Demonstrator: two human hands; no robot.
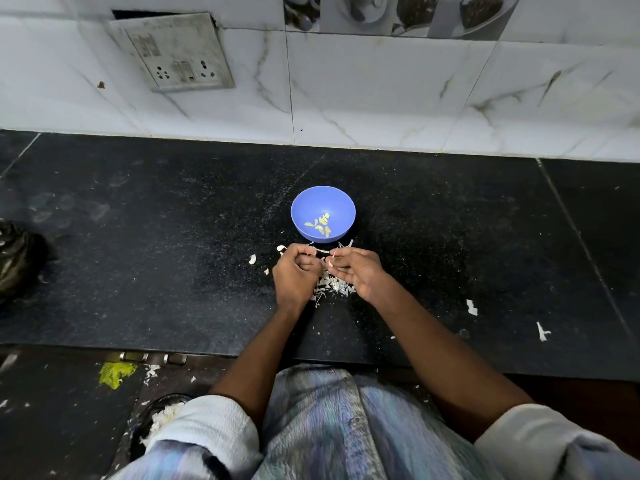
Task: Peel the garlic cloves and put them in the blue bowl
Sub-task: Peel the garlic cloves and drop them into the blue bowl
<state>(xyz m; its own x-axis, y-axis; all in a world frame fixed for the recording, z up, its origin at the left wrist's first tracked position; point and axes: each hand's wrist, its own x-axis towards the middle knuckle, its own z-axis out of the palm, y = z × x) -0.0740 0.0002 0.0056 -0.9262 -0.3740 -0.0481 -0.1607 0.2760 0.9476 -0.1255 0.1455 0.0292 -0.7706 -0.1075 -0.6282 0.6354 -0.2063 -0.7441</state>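
Observation:
The blue bowl (pixel 322 213) stands on the black counter and holds several peeled garlic cloves (pixel 321 225). Just in front of it, my left hand (pixel 295 275) and my right hand (pixel 358 271) are close together above the counter, fingers curled. Between them they pinch a small garlic clove (pixel 329 260) with a thin strip of skin (pixel 322 251) stretched from one hand to the other. The clove itself is mostly hidden by my fingers. A heap of white garlic skins (pixel 334 286) lies under and between my hands.
Loose cloves or skin pieces (pixel 252 259) lie left of my hands. White scraps (pixel 471 307) dot the counter at right. A dark crumpled bag (pixel 17 261) sits at the left edge. The tiled wall with a socket plate (pixel 173 53) rises behind. The counter's front edge (pixel 207 353) is near my body.

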